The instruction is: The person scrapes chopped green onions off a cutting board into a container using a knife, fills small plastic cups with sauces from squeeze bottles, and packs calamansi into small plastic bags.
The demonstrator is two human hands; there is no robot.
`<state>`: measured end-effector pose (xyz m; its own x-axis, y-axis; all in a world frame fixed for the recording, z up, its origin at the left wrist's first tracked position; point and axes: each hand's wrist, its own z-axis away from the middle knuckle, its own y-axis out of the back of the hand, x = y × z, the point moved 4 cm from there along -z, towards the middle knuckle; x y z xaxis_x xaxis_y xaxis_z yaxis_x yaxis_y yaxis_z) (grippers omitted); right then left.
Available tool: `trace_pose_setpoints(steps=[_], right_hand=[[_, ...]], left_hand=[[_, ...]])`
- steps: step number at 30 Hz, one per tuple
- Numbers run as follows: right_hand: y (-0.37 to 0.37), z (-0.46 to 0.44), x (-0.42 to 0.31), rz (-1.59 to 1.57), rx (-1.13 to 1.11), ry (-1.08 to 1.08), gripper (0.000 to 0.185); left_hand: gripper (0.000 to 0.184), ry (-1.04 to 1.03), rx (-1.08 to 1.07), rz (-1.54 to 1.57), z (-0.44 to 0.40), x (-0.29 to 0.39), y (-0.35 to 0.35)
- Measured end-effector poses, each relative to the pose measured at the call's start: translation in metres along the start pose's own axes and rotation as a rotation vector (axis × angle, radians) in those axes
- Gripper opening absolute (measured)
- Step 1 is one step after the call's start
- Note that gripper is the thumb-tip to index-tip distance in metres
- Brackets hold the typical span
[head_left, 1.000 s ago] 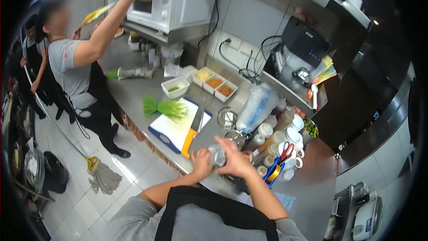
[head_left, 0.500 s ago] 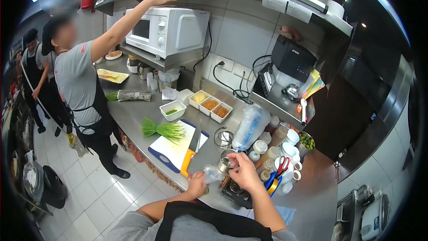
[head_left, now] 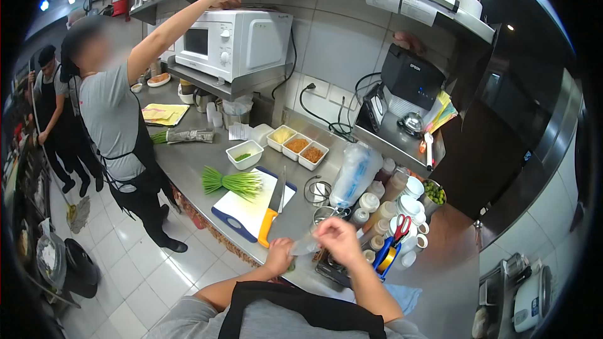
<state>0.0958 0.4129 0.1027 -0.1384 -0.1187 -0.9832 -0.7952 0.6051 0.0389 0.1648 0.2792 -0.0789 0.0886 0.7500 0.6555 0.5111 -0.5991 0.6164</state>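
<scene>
My left hand (head_left: pixel 279 257) is closed on one side of a small clear plastic bag (head_left: pixel 304 247), low over the counter's front edge. My right hand (head_left: pixel 338 238) has its fingers pinched together at the bag's other side; the exact grip is partly hidden. Just behind it stands a metal cup (head_left: pixel 323 215). Left of the hands, a knife with a yellow handle (head_left: pixel 267 225) lies across a white cutting board with blue ends (head_left: pixel 242 218). A bunch of green chives (head_left: pixel 233 183) rests on the board's far left part.
White tubs with chopped food (head_left: pixel 296 145) line the back, near a small tub of chopped greens (head_left: pixel 244 155). Bottles, red scissors (head_left: pixel 402 226) and a tape roll (head_left: pixel 388 257) crowd the right. A co-worker (head_left: pixel 119 119) reaches above the microwave (head_left: pixel 232 44).
My right hand has moved from the metal cup to the plastic bag; the cup now shows behind it. The co-worker's raised arm has shifted slightly left.
</scene>
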Motion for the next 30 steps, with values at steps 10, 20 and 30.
trace_pose_setpoints(steps=[10,20,30], right_hand=[[-0.013,-0.008,0.053,0.537,-0.129,0.051,0.032],[0.037,-0.010,-0.016,0.324,0.142,-0.129,0.008],[0.021,0.005,-0.182,0.986,0.479,0.934,0.027]], left_hand=[[0.031,-0.097,0.012,-0.029,-0.017,0.045,0.024],[0.018,-0.186,-0.019,-0.028,-0.017,0.081,0.076],[0.024,-0.240,-0.165,-0.018,-0.116,0.106,0.154]])
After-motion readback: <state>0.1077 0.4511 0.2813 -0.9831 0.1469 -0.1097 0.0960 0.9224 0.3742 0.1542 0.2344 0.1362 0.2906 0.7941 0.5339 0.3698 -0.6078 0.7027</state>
